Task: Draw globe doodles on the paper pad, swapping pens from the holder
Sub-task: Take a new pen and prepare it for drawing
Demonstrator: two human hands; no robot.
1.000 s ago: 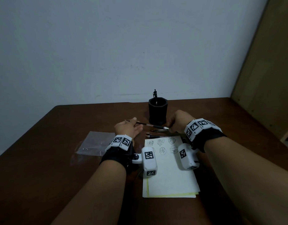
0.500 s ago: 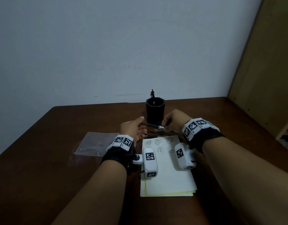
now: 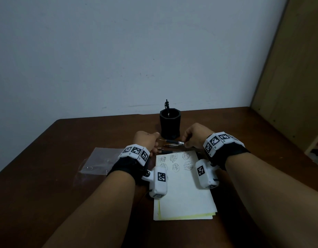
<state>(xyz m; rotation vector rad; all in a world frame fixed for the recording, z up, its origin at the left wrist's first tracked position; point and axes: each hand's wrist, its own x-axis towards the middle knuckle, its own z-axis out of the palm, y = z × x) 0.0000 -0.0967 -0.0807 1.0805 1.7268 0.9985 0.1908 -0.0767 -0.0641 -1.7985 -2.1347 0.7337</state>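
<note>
A black pen point(image 3: 172, 141) with a silver end lies level in the air between my hands, just in front of the black pen holder point(image 3: 170, 126). My right hand point(image 3: 195, 136) pinches its silver end. My left hand point(image 3: 145, 140) has curled fingers at the pen's thin left end. One pen point(image 3: 166, 106) stands in the holder. Two more pens point(image 3: 168, 148) lie on the table beyond the paper pad point(image 3: 187, 194). The pad's top sheet carries several globe doodles point(image 3: 175, 161) in two rows.
A clear plastic bag point(image 3: 99, 161) lies flat on the brown table point(image 3: 47, 176) to the left of my left wrist. A wooden cabinet point(image 3: 298, 86) stands at the right edge. A pale wall rises behind the table.
The visible part of the pen has grown shorter; its thin end no longer sticks out past my left hand. Both hands have stayed near the holder.
</note>
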